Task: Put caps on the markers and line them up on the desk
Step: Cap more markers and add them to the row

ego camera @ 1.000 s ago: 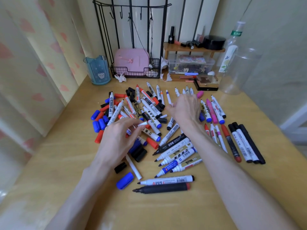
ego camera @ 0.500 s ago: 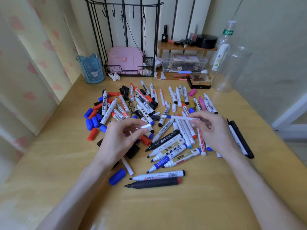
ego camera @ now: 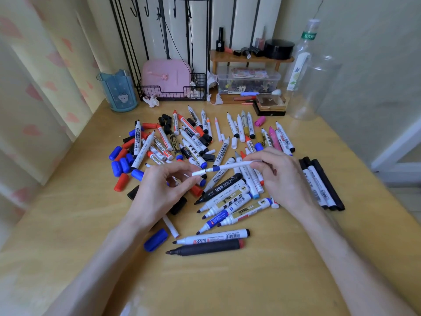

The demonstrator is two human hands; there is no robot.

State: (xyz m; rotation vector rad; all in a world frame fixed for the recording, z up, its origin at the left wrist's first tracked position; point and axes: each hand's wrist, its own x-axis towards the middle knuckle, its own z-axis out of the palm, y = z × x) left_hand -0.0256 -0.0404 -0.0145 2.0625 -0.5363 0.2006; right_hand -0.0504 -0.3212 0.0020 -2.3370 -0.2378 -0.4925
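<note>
**Cap held at marker tip above the pile**

The fingers [ego camera: 180, 167] of the left hand [ego camera: 159, 192] pinch a small white cap [ego camera: 198, 173]. The right hand [ego camera: 282, 176] pinches the back end of a thin white marker [ego camera: 232, 166] with a blue band. Its tip sits right at the cap's mouth, and both are held just above the worktop [ego camera: 68, 224]. Below them lies the marker pile [ego camera: 193, 142], mostly uncapped. Loose blue and red caps [ego camera: 120, 165] lie to its left. Three capped black markers [ego camera: 321, 183] lie side by side at the right.
</note>
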